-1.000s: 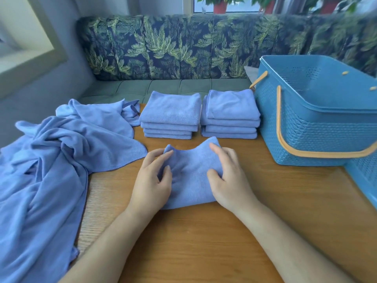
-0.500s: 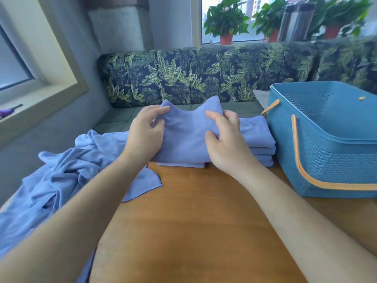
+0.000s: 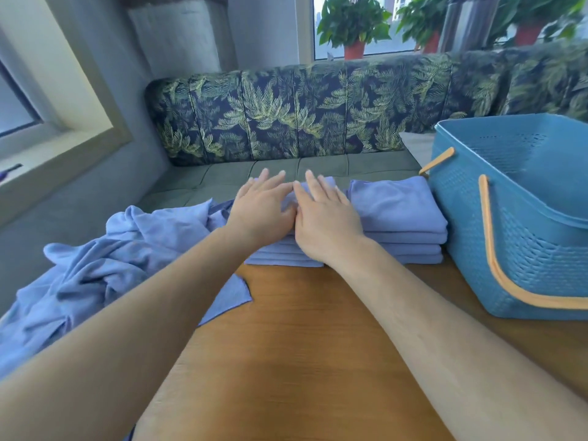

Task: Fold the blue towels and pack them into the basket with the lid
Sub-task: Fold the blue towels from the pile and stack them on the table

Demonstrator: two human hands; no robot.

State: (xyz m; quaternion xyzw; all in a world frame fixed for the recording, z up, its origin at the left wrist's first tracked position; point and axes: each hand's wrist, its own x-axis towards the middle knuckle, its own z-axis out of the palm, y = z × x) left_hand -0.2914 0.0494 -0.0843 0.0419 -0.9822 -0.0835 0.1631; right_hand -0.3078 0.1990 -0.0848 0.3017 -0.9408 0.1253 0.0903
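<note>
Blue cloth under both palms. Left hand (image 3: 264, 211) open, fingers straight and slightly spread, pressing flat on top of left stack (image 3: 280, 254) of folded towels. Right hand (image 3: 324, 226) same: open, flat, fingers pointing fwd, gripping nothing, thumb side touching the left hand. Both forearms stretched out over worktop (image 3: 302, 345), orange-brown wood grain.

Left stack at far edge of worktop, several layers showing below the wrists, top mostly hidden by the hands. Right stack (image 3: 397, 211) just beside it, touching or nearly so (can't tell), approx four folded layers w/ squared edges.

Right of that, basket (image 3: 525, 259): blue woven-look plastic, upright on worktop, close against right stack, open at top. Orange handle (image 3: 491, 265) hanging down across near wall.

Left of the stacks, loose towels (image 3: 121, 249) — unfolded, crumpled heap, one corner lying on worktop, rest spilling off the left edge.

Bkgd: sofa (image 3: 302, 113) w/ dark palm-leaf backrest and grey-green seat right behind worktop; window ledge (image 3: 63, 151) at far left; potted plants (image 3: 353, 23) in red pots at the window behind the sofa.
</note>
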